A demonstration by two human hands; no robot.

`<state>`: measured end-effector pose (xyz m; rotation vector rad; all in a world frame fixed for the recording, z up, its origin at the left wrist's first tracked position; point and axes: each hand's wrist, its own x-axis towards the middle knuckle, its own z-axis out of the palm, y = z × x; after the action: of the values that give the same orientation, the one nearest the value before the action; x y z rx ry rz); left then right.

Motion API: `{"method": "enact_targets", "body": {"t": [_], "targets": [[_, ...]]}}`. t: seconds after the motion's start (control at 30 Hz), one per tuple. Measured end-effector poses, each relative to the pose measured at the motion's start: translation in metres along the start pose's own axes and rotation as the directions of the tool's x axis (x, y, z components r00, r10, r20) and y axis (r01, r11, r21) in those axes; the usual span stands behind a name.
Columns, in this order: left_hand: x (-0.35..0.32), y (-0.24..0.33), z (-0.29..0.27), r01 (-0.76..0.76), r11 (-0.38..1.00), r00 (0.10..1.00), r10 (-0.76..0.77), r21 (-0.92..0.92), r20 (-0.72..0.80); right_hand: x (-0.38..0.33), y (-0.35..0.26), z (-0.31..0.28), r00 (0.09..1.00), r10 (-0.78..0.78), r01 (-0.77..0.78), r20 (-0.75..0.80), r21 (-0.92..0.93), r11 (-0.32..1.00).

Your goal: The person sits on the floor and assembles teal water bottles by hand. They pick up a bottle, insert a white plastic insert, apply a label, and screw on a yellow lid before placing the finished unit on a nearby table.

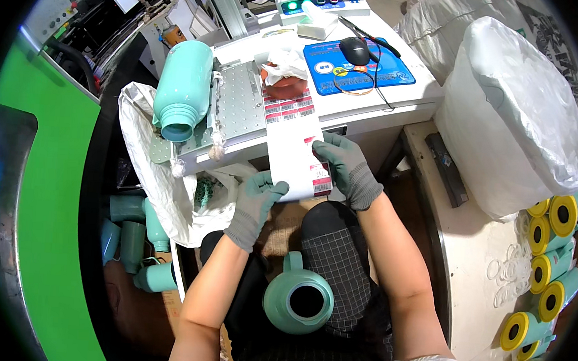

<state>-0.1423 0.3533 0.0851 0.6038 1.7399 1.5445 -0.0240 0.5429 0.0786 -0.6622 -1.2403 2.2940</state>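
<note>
Both my hands wear grey-green gloves and hold a white label sheet with red-and-white printed labels. My left hand pinches its lower left edge. My right hand grips its right edge, the fingertips beside a part-bare strip of labels. The sheet's far end lies on the worktop beneath a reddish-brown round object with crumpled white tissue on it. Between my thighs stands a mint-green jug-like bottle with a handle, its dark round mouth facing up. Another mint-green bottle lies on the perforated metal plate, its neck toward me.
A black mouse and pliers lie by a blue mat. Behind is a control box with a lit green button. Several bottles lie low at left. At right, a white bag stands near clear rings and yellow-ended bottles.
</note>
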Motion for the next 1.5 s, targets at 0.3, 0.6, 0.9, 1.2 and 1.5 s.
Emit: {"method": "enact_targets", "body": {"t": [0.3,0.6,0.9,1.2,1.5], "targets": [[-0.018,0.017,0.021,-0.391,0.471,0.711,0.700,0.791,-0.065,-0.010,0.030,-0.004,0.994,-0.063,0.056,-0.091,-0.076,0.996],[0.044,0.034,0.044,-0.567,0.007,0.444,0.844,0.824,0.299,-0.010,0.024,-0.002,0.994,-0.080,0.077,-0.075,-0.041,0.996],[0.048,0.032,0.041,-0.579,0.026,0.451,0.843,0.815,0.293,-0.010,0.027,-0.002,0.992,-0.083,0.081,-0.090,-0.021,0.996],[-0.083,-0.012,0.001,-0.519,0.662,0.769,0.638,0.540,-0.044,-0.134,0.008,-0.019,0.944,-0.209,0.191,-0.254,-0.093,0.977],[-0.199,-0.023,0.050,-0.672,0.741,0.649,0.593,-0.008,0.477,-0.331,0.026,-0.038,0.775,0.611,-0.627,0.165,0.075,0.775]]}}
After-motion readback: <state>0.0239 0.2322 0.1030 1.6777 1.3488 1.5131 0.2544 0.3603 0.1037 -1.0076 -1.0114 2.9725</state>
